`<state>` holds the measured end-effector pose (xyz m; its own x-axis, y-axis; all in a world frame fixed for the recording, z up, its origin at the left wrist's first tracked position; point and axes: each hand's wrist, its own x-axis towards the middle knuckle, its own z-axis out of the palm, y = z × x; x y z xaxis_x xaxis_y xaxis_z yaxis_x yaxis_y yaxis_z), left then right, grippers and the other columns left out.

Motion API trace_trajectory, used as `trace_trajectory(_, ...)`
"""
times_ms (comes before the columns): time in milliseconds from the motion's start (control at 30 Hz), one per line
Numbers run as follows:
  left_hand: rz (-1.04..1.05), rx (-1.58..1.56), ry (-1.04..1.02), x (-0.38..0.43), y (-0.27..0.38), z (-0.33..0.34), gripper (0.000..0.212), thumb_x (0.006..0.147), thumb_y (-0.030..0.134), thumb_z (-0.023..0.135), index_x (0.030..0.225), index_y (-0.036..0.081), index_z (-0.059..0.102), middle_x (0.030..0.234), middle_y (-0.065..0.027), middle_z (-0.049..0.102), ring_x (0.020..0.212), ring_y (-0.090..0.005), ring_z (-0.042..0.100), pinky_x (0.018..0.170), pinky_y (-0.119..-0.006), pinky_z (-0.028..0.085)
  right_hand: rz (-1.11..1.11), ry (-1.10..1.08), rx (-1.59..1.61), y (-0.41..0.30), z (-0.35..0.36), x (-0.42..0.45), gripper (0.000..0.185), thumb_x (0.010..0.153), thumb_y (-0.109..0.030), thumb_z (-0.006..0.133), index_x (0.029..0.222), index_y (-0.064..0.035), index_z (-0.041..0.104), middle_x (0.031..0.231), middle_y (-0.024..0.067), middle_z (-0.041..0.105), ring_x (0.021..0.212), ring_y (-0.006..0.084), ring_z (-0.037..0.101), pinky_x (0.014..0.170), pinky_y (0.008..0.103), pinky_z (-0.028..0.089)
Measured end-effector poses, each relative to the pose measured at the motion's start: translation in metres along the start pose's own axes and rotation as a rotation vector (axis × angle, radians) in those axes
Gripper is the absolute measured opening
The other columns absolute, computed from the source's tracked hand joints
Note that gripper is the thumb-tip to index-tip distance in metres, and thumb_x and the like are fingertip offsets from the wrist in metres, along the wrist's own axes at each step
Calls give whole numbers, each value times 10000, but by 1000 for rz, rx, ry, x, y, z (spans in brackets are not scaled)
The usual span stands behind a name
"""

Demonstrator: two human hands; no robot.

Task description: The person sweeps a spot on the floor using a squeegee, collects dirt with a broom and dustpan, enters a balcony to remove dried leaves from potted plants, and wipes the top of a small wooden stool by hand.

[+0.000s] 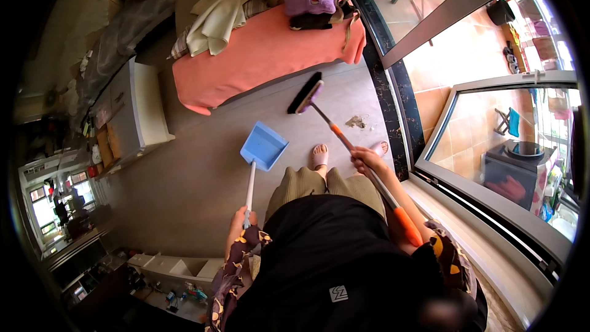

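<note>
My left hand (241, 218) is wrapped around the pale handle of a blue dustpan (264, 145), whose pan lies out in front of it over the grey floor. In my right hand (368, 160) is the shaft of a long-handled broom (341, 136) with orange grips; its upper end runs back along my forearm. The broom's black-bristled head (306, 94) is ahead of me, near the draped bench. A small pile of sweepings (356, 122) sits on the floor to the right of the broom head, a short way beyond my feet.
A long seat under a coral cover (272, 50) holds a cream garment (221, 16) and a purple plush item (313, 0). On the right, a dark stone threshold (392, 115) and an open glass door panel (498, 133) border a tiled balcony. A pale cabinet (150, 103) stands left.
</note>
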<state>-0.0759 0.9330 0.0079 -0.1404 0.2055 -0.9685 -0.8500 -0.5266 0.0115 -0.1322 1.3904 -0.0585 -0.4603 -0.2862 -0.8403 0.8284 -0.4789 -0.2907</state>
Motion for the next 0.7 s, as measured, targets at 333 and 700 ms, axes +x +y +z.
trace_trajectory(333, -47, 203, 126, 53, 38, 84, 253, 871, 259, 459, 748, 47, 396, 610, -23, 458, 437, -80, 423, 372, -196, 389, -99, 268, 131, 37, -47, -109, 325, 861, -103, 532, 1172, -63, 446, 728, 51, 498, 457, 53, 409, 348, 181, 338)
trace_trajectory(700, -239, 552, 47, 104, 85, 176, 216, 867, 214, 407, 782, 15, 415, 592, -37, 470, 424, -94, 439, 361, -208, 405, -238, 755, -953, -28, -55, -130, 295, 709, -93, 542, 961, 55, 501, 647, 161, 575, 495, 225, 588, 395, 349, 475)
